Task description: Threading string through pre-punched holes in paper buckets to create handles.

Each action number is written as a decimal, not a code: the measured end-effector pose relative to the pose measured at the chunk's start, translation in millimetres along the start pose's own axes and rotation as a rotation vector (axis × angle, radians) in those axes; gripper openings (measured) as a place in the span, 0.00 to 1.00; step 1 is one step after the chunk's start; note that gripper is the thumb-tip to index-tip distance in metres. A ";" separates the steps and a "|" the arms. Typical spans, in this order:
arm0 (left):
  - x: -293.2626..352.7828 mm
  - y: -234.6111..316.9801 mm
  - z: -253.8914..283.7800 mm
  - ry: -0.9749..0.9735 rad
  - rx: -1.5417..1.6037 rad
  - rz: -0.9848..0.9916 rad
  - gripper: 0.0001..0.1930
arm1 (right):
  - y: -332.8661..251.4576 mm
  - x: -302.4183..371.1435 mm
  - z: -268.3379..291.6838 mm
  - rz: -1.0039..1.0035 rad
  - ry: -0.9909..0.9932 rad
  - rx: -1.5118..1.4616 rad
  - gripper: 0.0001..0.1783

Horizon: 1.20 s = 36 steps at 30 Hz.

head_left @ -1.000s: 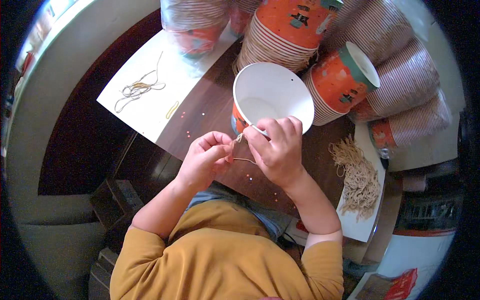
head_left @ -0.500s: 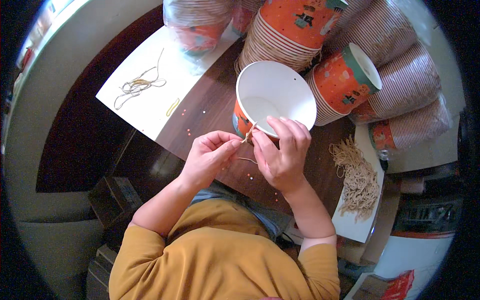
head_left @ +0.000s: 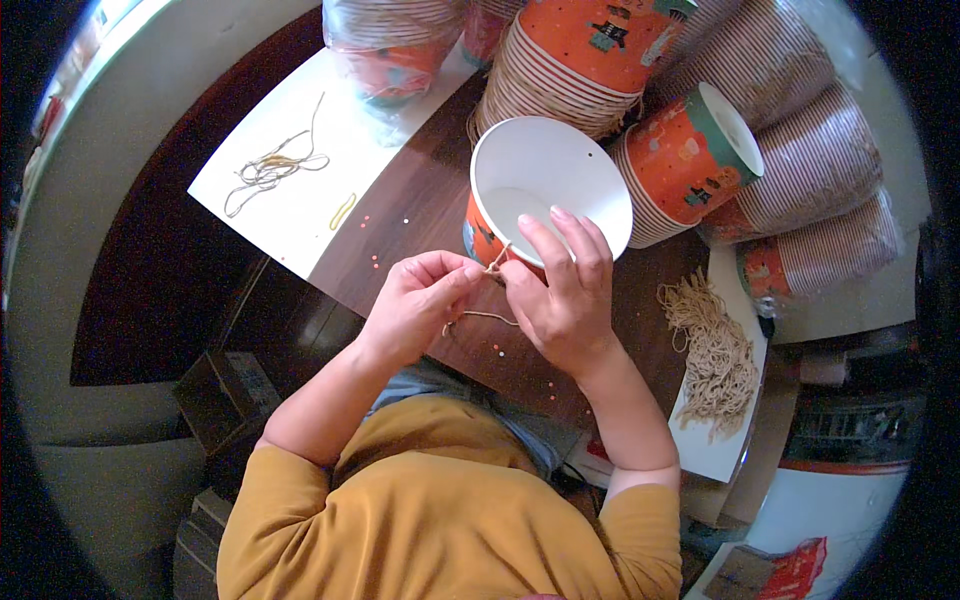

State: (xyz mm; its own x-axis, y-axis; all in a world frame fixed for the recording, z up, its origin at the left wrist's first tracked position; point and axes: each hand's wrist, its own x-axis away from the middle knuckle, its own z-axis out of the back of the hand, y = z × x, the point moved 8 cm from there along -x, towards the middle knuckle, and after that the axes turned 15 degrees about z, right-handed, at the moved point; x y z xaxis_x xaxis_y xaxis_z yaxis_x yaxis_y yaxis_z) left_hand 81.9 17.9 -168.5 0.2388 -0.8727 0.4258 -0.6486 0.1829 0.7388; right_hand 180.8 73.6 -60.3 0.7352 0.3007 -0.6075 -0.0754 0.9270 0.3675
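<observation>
An orange printed paper bucket [head_left: 520,200] with a white inside stands on the brown table, its mouth tipped toward me. A thin beige string [head_left: 497,262] runs over its near rim and forms a small knot or loop there. My left hand [head_left: 412,302] pinches the string between thumb and fingertips, just left of the bucket. On the other side of the knot, my right hand [head_left: 562,305] pinches it with thumb and index finger, the remaining fingers raised over the rim. A loose string tail hangs below, between both hands.
A bundle of cut beige strings [head_left: 715,360] lies on a white board at right. Stacked paper buckets [head_left: 690,165], some in plastic wrap, fill the back and right. On a white sheet [head_left: 290,225] at left lie tangled string [head_left: 275,170] and a yellow loop [head_left: 342,211]. Small paper dots are scattered about.
Both hands have risen slightly with the knot. My right fingers have lifted off the bucket's rim and spread a little. More of the string tail shows below the hands.
</observation>
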 end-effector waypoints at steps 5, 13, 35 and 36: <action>-6.0 1.9 2.3 0.002 0.086 -0.029 0.09 | 3.4 -3.8 2.0 0.059 -0.067 -0.075 0.03; -9.1 1.5 1.3 0.001 0.048 -0.038 0.09 | 8.5 -8.9 11.9 0.017 -0.087 -0.226 0.05; 1.5 24.2 -7.2 0.053 -0.267 -0.260 0.05 | 14.5 -5.7 17.1 0.048 -0.170 -0.311 0.07; 0.9 24.7 -6.3 0.055 -0.288 -0.261 0.05 | 15.1 -5.6 17.5 0.047 -0.170 -0.310 0.07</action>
State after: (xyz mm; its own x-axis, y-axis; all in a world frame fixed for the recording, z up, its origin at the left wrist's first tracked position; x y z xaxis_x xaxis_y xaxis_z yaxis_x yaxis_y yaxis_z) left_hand 70.7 24.5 -146.6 0.4119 -0.8828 0.2260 -0.3340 0.0845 0.9388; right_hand 187.2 82.0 -39.0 0.8257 0.3270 -0.4597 -0.2933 0.9449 0.1452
